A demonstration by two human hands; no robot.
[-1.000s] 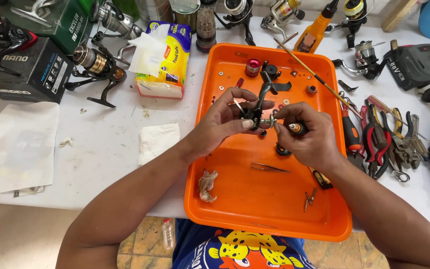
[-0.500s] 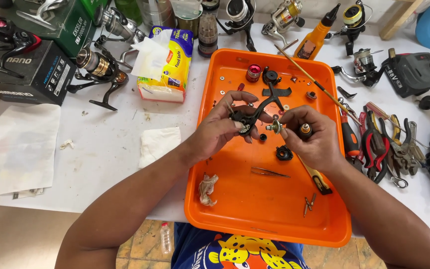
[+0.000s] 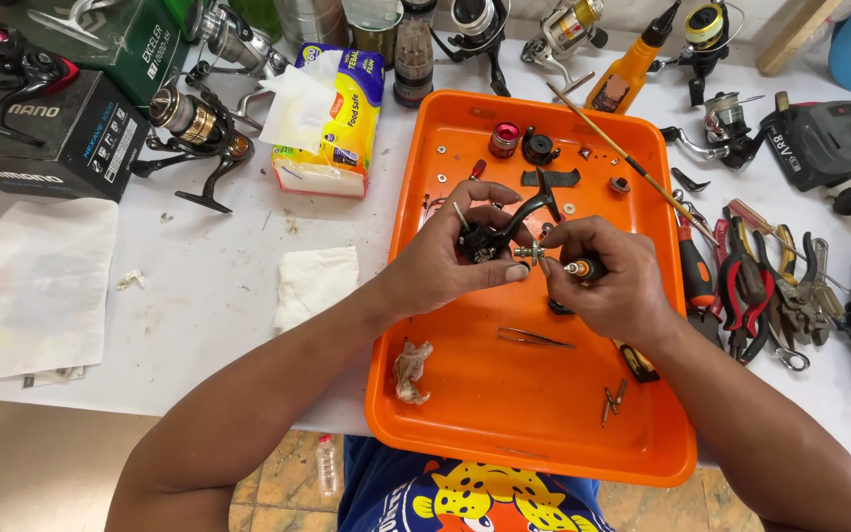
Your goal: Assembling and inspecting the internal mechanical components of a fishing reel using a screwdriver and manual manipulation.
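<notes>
Two hands working a fishing-reel body over an orange tray on a white table.

The white table (image 3: pixel 199 286) carries the orange tray (image 3: pixel 504 414), with black boxes (image 3: pixel 41 138) at the far left, a tissue pack (image 3: pixel 332 123) behind, and pliers (image 3: pixel 760 296) in a row just right of the tray. Above the tray's middle, the left hand (image 3: pixel 450 261) is closed around the black reel body (image 3: pixel 494 236), its curved arm rising toward the tray's far edge. The right hand (image 3: pixel 608 281) pinches a small metal shaft part (image 3: pixel 532 254) between thumb and forefinger, touching the reel body's right side. Tweezers (image 3: pixel 536 338) lie on the tray just below the hands; a crumpled rag (image 3: pixel 411 369) sits near the tray's left wall.
</notes>
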